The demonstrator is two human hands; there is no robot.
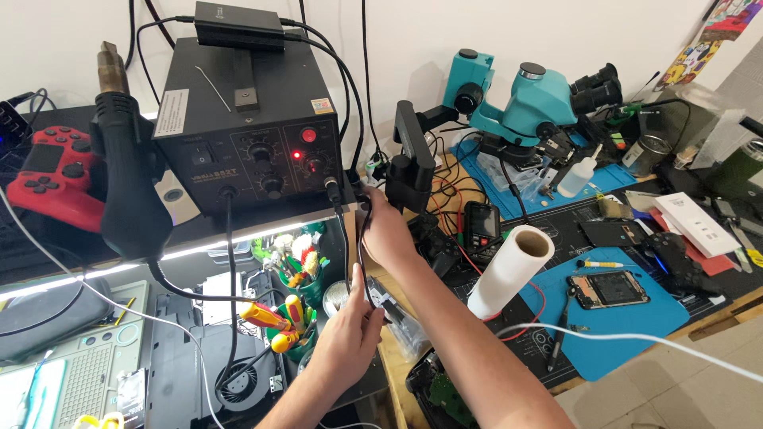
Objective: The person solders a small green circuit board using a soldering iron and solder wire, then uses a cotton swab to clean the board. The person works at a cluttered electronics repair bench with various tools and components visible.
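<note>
My left hand (347,330) pinches a thin black cable (359,246) low down, in front of the shelf. My right hand (387,230) reaches up along the same cable toward its plug at the lower right corner of the black soldering station (246,131). The station's red light is lit. Its black hot-air handle (127,171) hangs in a holder on the station's left side.
A red game controller (52,171) lies far left. A cup of screwdrivers (290,310) stands below the shelf. To the right are a teal microscope (532,103), a paper roll (513,270), a multimeter (482,226), a dark controller (675,258) and an opened phone (608,288) on a blue mat.
</note>
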